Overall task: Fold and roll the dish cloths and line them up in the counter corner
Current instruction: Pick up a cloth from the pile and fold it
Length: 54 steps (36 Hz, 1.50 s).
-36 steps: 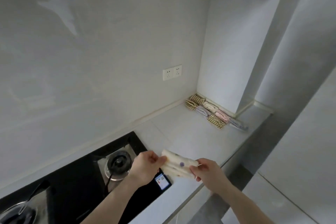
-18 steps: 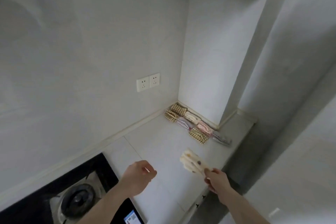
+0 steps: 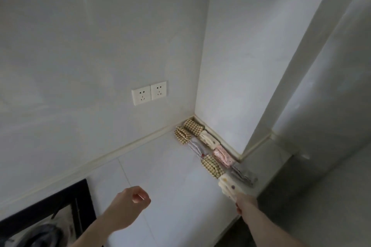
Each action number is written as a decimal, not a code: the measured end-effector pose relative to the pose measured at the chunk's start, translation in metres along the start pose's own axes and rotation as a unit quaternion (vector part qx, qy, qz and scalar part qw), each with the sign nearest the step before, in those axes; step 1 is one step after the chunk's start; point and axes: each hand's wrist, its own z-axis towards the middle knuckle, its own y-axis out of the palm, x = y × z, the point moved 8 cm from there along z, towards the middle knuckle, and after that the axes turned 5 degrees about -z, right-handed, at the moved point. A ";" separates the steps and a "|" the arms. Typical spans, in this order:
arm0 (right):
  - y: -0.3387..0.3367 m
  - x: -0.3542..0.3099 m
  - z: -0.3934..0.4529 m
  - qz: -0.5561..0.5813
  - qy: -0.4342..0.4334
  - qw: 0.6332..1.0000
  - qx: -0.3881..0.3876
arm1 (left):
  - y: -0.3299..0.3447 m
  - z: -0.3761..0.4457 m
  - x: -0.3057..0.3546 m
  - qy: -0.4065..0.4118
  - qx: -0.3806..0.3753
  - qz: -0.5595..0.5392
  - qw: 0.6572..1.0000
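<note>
Far left on my feed, the black glass hob (image 3: 60, 206) cuts across the bottom corner, with a round burner (image 3: 40, 234) partly in shot. Above it, plain pale wall, and a white double wall socket (image 3: 149, 92) sits midway along.

Moving right, the left hand (image 3: 128, 206) hangs over the pale tiled counter (image 3: 166, 176), fingers curled loosely inward into a half-fist, thumb near the fingertips. I see nothing in it.

Further right, into the corner: the rolled dish cloths lie in two short rows against the cream skirting strip (image 3: 220, 142) of the side wall. Deepest in sits a yellow-and-white checked roll (image 3: 193, 126), with a second checked roll (image 3: 181, 136) just beside it on the near side. Next along the wall, a cream roll with small dots (image 3: 208, 139), then a pink patterned roll (image 3: 222, 155). In the nearer row, a pale lilac striped roll (image 3: 195, 146) and a third checked roll (image 3: 211, 166) touch end to end. At the outer end lies a grey striped cloth (image 3: 244, 176), flatter than the others.

And now the right hand (image 3: 246, 203): it is closed round one end of a cream rolled cloth with purple spots (image 3: 227, 185), fingers wrapped underneath. The free end of that roll points towards the third checked roll and sits just beside it, close against the grey striped cloth. Whether it is touching the counter, I cannot tell.
</note>
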 end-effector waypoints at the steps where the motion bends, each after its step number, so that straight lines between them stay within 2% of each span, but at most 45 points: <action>1: 0.000 -0.005 0.004 -0.003 0.004 1.000 0.000 | 0.003 0.004 0.001 -0.002 0.002 0.000 1.000; 5: 0.000 -0.019 0.019 -0.011 0.000 0.999 0.040 | 0.018 0.015 0.001 -0.017 -0.005 -0.003 1.000; 8: -0.003 -0.029 0.023 -0.125 -0.031 0.988 0.086 | 0.028 0.019 -0.001 -0.027 -0.016 -0.005 1.000; 12: 0.008 -0.043 0.036 -0.340 -0.144 0.925 0.091 | 0.035 0.022 0.001 -0.035 -0.016 -0.009 0.999; 14: 0.008 -0.048 0.037 -0.389 -0.170 0.899 0.105 | 0.036 0.023 0.001 -0.042 -0.010 -0.011 0.999; 19: 0.003 -0.047 0.038 -0.285 -0.162 0.934 0.140 | 0.037 0.024 -0.003 -0.064 0.006 -0.006 0.998; 22: 0.008 -0.054 0.037 -0.288 -0.229 0.917 0.154 | 0.042 0.026 -0.001 -0.066 0.002 0.005 0.998; 24: 0.016 -0.054 0.038 -0.311 -0.242 0.911 0.123 | 0.046 0.027 0.000 -0.069 -0.003 0.003 0.998; 29: 0.035 -0.036 0.051 -0.347 -0.199 0.916 0.029 | 0.058 0.026 0.008 -0.071 -0.016 -0.008 0.997; 35: 0.039 -0.040 0.043 -0.301 -0.205 0.931 0.035 | 0.069 0.020 0.013 -0.075 -0.029 -0.009 0.997; 42: 0.045 -0.039 0.008 -0.227 -0.265 0.936 0.045 | 0.067 0.001 0.001 -0.086 -0.022 -0.011 0.996; 45: 0.065 -0.037 -0.017 -0.244 -0.320 0.915 0.006 | 0.059 -0.016 -0.009 -0.095 -0.003 -0.020 0.995; 49: 0.108 -0.031 -0.066 -0.276 -0.407 0.869 -0.062 | 0.038 -0.054 -0.031 -0.113 0.045 -0.040 0.992; 54: 0.174 -0.019 -0.165 -0.269 -0.496 0.807 -0.176 | 0.007 -0.129 -0.078 -0.142 0.111 -0.063 0.982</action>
